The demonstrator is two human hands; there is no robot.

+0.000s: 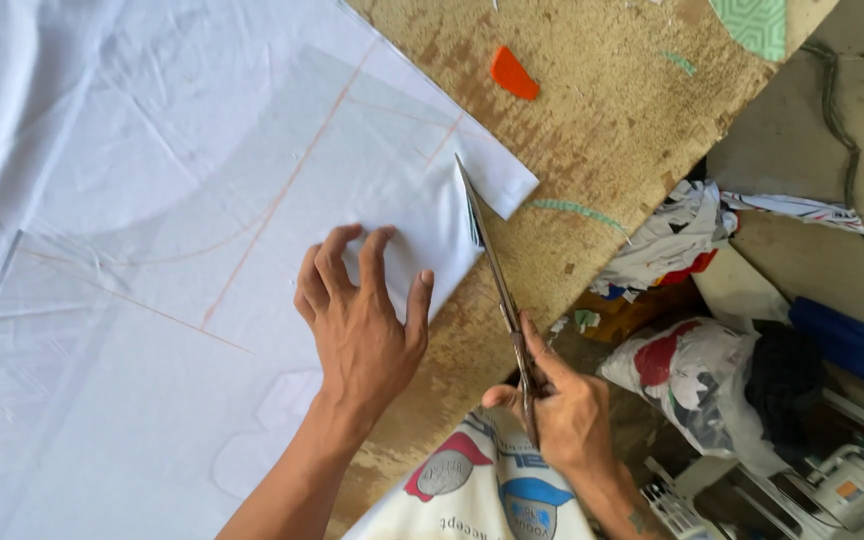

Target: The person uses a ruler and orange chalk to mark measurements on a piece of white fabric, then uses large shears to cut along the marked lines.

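Worn tabletop [592,130]: left hand [357,320] spread flat on cloth [152,150], right hand [567,410] gripping scissors [497,290].
Cloth looks thin and limp, probably shifty; best pinned just beside the blades, seemingly slightly parted.

A worn, mottled brown table [612,110] is running diagonally across the scene in daylight. Small scraps, one orange [513,74] and one patterned green [755,22], are lying on its far part. Right of its edge, a grey cracked floor [802,130] is showing, with bundled bags of rags [697,375] crowding the near right.
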